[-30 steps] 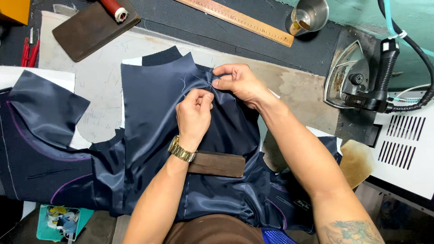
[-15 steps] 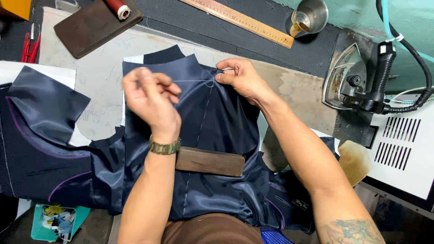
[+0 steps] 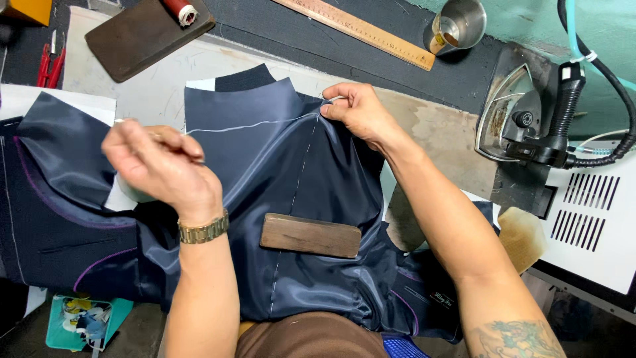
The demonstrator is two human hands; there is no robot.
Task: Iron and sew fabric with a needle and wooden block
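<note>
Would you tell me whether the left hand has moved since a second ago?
Yes. The left hand has pulled leftward, away from the wooden block, drawing the white thread taut.

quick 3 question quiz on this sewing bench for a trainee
1. True or false: the left hand pulls a white thread taut across the navy lining.
2. What lies on the lining below the hands? A) scissors B) wooden block C) spool
3. Which side of the bench is the iron on?

Key:
1. True; the right hand pins the fabric at the thread's other end.
2. B
3. The person's right.
</note>
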